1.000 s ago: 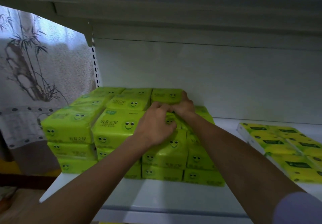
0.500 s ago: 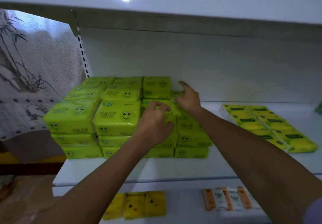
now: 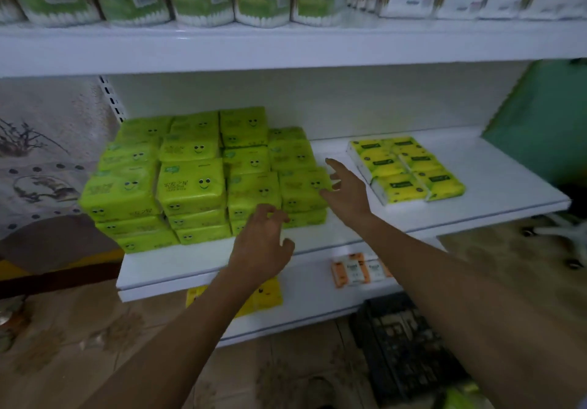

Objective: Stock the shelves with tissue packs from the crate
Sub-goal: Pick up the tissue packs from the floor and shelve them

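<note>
Lime-green plastic-wrapped tissue packs with smiley faces (image 3: 190, 183) were seen stacked in several columns on the white metal shelf (image 3: 495, 183), just ahead of both hands. The left hand (image 3: 263, 246) was held with loosely curled fingers before the stack's front, nothing gripped. The right hand (image 3: 344, 192) was spread wide at the stack's right end, likewise empty. Much of the stocking was judged done. Bare shelf remained to the right of the right hand, short of a flat group of yellow-and-green packs (image 3: 406, 167). A black lattice plastic crate (image 3: 397, 351) was seen under the right forearm. Its contents could not be told, so more packs may have remained.
</note>
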